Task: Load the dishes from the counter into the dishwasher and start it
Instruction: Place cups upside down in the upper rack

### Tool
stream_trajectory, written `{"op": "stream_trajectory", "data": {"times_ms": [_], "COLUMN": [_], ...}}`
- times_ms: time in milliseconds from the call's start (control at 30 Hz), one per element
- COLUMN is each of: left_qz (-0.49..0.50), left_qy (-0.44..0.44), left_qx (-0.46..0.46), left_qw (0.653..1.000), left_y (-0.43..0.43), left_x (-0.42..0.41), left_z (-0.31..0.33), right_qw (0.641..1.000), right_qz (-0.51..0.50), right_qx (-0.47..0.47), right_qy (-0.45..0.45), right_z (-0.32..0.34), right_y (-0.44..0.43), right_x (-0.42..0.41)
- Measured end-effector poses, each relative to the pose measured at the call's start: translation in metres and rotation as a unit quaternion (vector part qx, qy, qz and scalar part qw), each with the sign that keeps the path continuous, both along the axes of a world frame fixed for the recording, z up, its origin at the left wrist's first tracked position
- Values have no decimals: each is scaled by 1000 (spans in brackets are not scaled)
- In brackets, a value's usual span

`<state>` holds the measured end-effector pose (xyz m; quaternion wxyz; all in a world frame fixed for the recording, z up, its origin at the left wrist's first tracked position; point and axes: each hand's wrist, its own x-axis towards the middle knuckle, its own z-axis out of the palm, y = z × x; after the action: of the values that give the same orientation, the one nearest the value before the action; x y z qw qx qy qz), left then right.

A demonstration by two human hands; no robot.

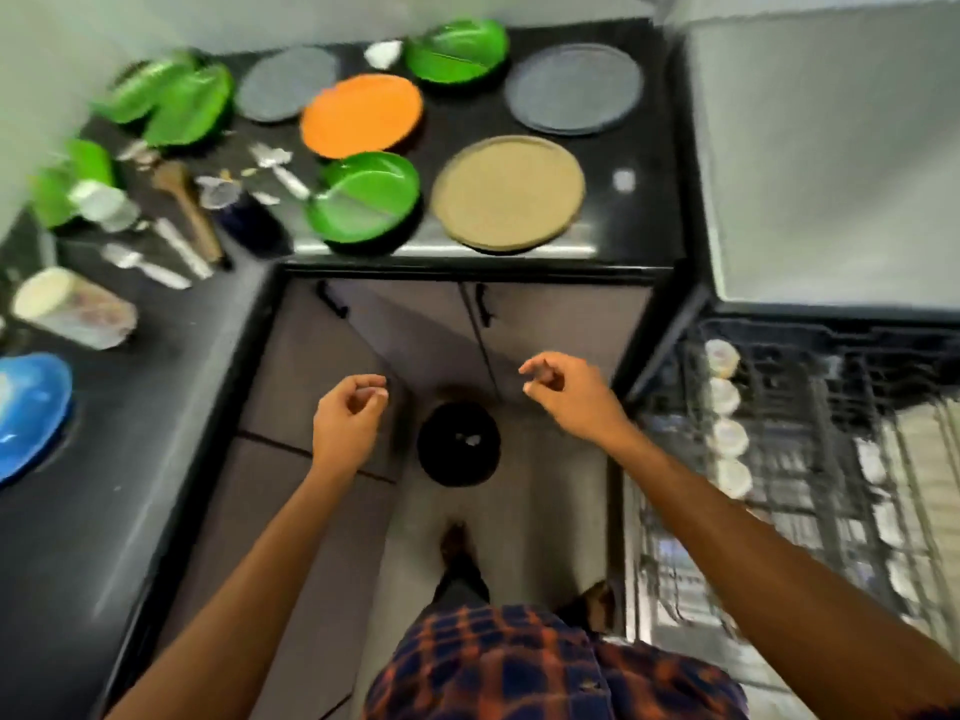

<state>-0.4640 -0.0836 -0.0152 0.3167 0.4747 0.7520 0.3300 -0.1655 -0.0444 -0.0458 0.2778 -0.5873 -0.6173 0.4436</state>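
Note:
Several plates lie on the black counter [639, 220]: a tan plate [509, 192], an orange plate [361, 116], a grey plate [574, 88], a smaller grey plate [288, 83] and a green divided plate [363, 200]. Cutlery [171, 252] and a wooden spoon [187, 205] lie at the left. The open dishwasher [810, 459] at the right has its racks pulled out, with several small white bowls [724, 397] in a row. My left hand [350, 420] and my right hand [563, 389] hang below the counter edge, fingers loosely curled, holding nothing.
More green plates [166, 98] sit at the counter's back left. A white mug [72, 314] lies on its side beside a blue bowl [28, 413] on the left counter. A black round bin [460, 441] stands on the floor before the cabinet doors [415, 330].

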Motion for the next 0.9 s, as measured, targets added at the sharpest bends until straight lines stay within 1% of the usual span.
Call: {"op": "stream_trajectory", "data": {"times_ms": [67,200,400,500,667,767,900], "left_qz": [36,67,118,114,79,52,56], "left_qy": [26,68,121,155,214,248,252], "left_qx": [37,67,111,112,83,47,20], "left_qw": [998,993,979,975,970,966,966], "left_y": [-5,-3,18,32,72,100,125], "left_x": [-34,-94,-176,-207,-247,-262,-265], "left_z": [12,26,28,24,9,-3,-13], "right_qw": [998,987,969,968,975,980,984], "right_qz": [53,146,217,208,150,92,52], "right_qx": [26,59,105,136,161,177,168], "right_qy": [-13,-42,-45,-37,-29,-23,-11], "right_z": [16,40,65,69,70,61,49], "right_y": [22,57,106,130,179,208,239], "right_x": [-43,-124,-245,-302,-373,-398,-418]}}
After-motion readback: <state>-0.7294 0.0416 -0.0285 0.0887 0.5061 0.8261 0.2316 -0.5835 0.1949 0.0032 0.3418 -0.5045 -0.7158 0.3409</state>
